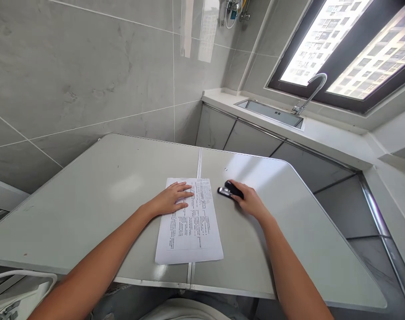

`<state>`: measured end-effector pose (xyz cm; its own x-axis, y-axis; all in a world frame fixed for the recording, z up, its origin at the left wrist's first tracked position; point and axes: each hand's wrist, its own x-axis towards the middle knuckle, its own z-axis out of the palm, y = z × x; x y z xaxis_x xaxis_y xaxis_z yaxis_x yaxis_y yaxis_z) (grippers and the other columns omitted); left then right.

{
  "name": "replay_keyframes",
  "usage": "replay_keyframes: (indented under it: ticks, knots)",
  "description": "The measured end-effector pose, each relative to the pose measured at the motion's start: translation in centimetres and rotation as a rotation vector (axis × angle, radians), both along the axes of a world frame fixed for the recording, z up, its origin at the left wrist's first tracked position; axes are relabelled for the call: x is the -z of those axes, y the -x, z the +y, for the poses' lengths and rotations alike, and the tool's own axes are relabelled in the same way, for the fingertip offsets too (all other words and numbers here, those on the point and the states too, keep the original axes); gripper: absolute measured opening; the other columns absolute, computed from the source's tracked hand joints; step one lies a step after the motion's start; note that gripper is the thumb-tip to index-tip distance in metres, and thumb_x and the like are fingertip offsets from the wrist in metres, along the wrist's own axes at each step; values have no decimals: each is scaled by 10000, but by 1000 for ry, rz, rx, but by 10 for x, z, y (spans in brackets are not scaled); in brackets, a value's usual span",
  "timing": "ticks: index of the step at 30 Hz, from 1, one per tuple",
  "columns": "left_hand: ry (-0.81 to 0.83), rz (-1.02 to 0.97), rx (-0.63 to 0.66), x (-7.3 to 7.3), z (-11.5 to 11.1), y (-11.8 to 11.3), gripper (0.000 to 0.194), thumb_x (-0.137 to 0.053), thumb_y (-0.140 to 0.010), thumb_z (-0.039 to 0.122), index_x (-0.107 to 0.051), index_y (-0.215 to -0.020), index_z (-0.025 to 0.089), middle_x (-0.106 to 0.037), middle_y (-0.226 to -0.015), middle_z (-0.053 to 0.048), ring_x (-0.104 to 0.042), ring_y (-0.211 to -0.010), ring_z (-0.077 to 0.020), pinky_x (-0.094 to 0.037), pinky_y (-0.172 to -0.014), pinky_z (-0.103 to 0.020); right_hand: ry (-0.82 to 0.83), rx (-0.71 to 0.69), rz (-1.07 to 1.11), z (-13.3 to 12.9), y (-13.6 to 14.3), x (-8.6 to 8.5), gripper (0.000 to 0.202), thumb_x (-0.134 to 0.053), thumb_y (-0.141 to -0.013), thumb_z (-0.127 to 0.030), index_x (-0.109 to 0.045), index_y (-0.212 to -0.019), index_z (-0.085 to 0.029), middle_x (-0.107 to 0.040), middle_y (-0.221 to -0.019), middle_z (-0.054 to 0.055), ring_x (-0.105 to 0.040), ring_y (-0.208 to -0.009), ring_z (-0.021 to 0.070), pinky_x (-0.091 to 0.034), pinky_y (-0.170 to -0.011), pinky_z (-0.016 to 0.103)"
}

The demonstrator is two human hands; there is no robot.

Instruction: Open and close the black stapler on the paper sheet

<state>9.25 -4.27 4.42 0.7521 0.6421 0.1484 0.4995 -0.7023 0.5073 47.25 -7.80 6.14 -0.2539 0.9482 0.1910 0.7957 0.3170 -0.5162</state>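
Printed sheets of paper (189, 240) lie across the seam of the folding table, turned lengthwise toward me; how many sheets there are I cannot tell. My left hand (172, 198) rests flat on their upper left part, fingers spread over the print. Just right of the paper, a black stapler (234, 190) is gripped in my right hand (251, 202). Its jaw end points left toward the sheets, a short gap away from them. Part of the stapler's body is hidden by my fingers.
The pale table (89, 200) has a metal seam down its middle and a small bit (226, 169) beyond the stapler. Behind stand a tiled wall (89, 66) and a counter with a sink (272, 112) and faucet (311, 93). A white object (19, 295) sits at lower left.
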Motion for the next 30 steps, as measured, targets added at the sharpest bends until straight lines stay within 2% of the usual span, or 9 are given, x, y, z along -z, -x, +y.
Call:
replay_keyframes:
  ticks: [2,4,7,10,12,14,17,25,30]
  knots:
    - [-5,-62,-65,0,3,0,449,-639,-964,452,-635,-1396,330,-518,-1556,-49,-427,-1459,-313,-326,-1224,-521,-108,193,42,5,4,4,584,-552,-904,-203,-514,-1482,-283,-691,-1211,84,-613,-1101,308,-504,-952,469]
    - [-20,-187,-197,-1,8,2,349,-597,-990,435,-684,-1300,299,-603,-1439,-68,-521,-1354,-286,-396,-1163,-481,-194,237,115,9,26,5,595,-557,-905,-216,-495,-1495,-261,-677,-1253,100,-605,-1134,312,-494,-989,483]
    - [-73,-422,-461,-4,17,9,261,-500,-1035,366,-717,-1099,236,-674,-1165,-80,-621,-1116,-230,-485,-1000,-388,-182,70,212,10,90,5,605,-571,-906,-203,-481,-1501,-263,-657,-1296,100,-599,-1158,290,-476,-1043,464]
    - [-145,-551,-673,-4,25,18,243,-501,-1021,326,-696,-945,204,-648,-990,-64,-614,-918,-198,-484,-821,-331,-66,-106,268,7,160,9,614,-586,-885,-156,-496,-1481,-273,-652,-1278,80,-576,-1191,282,-461,-1067,460]
    - [-146,-575,-752,-2,29,24,234,-511,-1007,318,-678,-895,199,-633,-948,-53,-599,-870,-189,-460,-768,-317,-33,-152,311,7,190,12,624,-599,-855,-115,-523,-1449,-289,-656,-1209,58,-588,-1154,266,-485,-1034,431]
    - [-108,-598,-802,1,33,28,225,-512,-997,319,-664,-883,200,-628,-939,-47,-600,-874,-189,-451,-754,-310,-31,-161,341,7,199,14,624,-620,-825,-95,-554,-1408,-308,-655,-1144,35,-604,-1101,249,-508,-991,400]
    - [-44,-620,-836,6,35,30,229,-511,-983,334,-652,-857,204,-623,-925,-44,-597,-874,-195,-449,-748,-309,-42,-170,369,8,180,18,635,-617,-801,-75,-572,-1384,-321,-652,-1126,20,-605,-1086,237,-508,-976,386]
    - [-2,-618,-842,8,35,27,242,-520,-965,349,-666,-826,214,-623,-917,-45,-565,-795,-188,-437,-718,-316,-54,-5,385,-9,69,26,567,-613,-838,-170,-584,-1393,-283,-651,-1234,62,-603,-1148,265,-470,-1049,459]
    - [23,-629,-838,5,33,26,245,-524,-965,360,-663,-820,219,-639,-926,-40,-556,-780,-179,-430,-717,-311,31,59,379,-12,36,23,546,-657,-867,-318,-575,-1406,-297,-653,-1286,62,-624,-1130,256,-504,-997,421]
